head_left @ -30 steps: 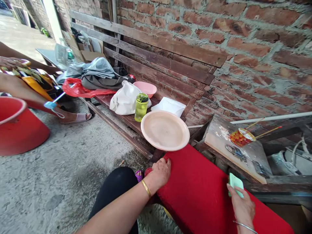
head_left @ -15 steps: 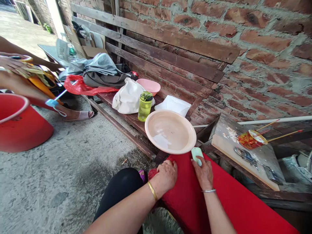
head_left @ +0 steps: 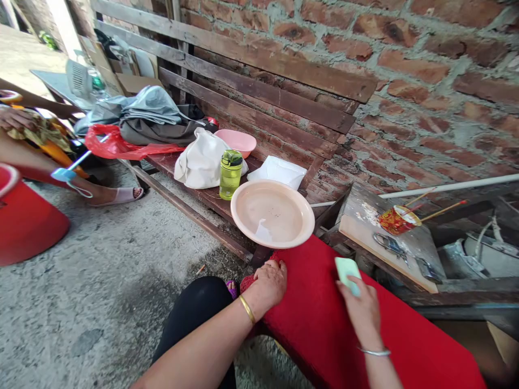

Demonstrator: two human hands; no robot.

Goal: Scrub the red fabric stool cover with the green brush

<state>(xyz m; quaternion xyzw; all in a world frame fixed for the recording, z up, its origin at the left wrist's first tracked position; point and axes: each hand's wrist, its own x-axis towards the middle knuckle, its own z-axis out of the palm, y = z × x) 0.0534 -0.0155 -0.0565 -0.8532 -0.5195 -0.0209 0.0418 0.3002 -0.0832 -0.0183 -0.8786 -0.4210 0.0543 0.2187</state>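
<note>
Right hand (head_left: 363, 307): closed around a green block (head_left: 346, 272), over red cloth (head_left: 310, 308) near the basin (head_left: 279, 244). Left hand (head_left: 270, 282): on the cloth's edge, grip unclear. Advisable: block flat, pressure even, cloth steadied.

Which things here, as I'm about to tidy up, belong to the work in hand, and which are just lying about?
In use:
pale green object, in the right hand
red fabric, under the left hand
basin close by, probably

Just lying about, it seems:
green bottle
white bag
pink bowl
red bucket

White bag (head_left: 198, 163), bottle (head_left: 230, 178) on bench (head_left: 207, 198)
</note>
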